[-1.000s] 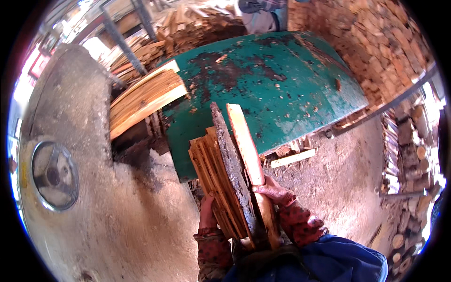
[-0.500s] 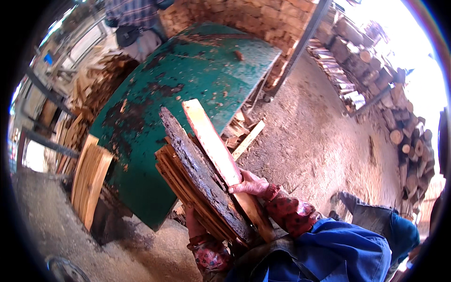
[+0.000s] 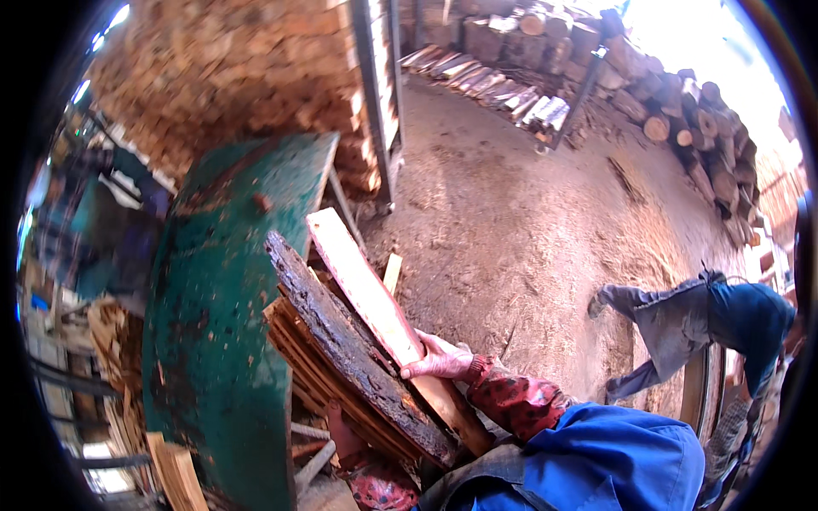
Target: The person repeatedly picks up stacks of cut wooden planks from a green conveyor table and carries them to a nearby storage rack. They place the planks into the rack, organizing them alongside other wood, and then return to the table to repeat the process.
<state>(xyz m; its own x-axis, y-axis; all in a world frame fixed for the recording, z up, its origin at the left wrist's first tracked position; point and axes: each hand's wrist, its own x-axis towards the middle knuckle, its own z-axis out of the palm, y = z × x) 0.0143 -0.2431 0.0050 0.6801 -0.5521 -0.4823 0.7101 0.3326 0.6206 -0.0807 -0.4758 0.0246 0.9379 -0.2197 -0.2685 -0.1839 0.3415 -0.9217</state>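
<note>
Green table (image 3: 223,341) on my left, nearer my left hand (image 3: 343,433), which clamps the wood bundle (image 3: 360,356), long axis forward-left, against my right hand (image 3: 440,356).

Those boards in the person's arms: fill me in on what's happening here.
A person is carrying a load of wood in two bare hands. The right hand grips a pale board on the right side; the left hand, partly hidden, is against thin brown boards on the other. A dark, rough slab lies between. The green table is to the left. Another person is at the right, and stacked logs stand farther off.
</note>
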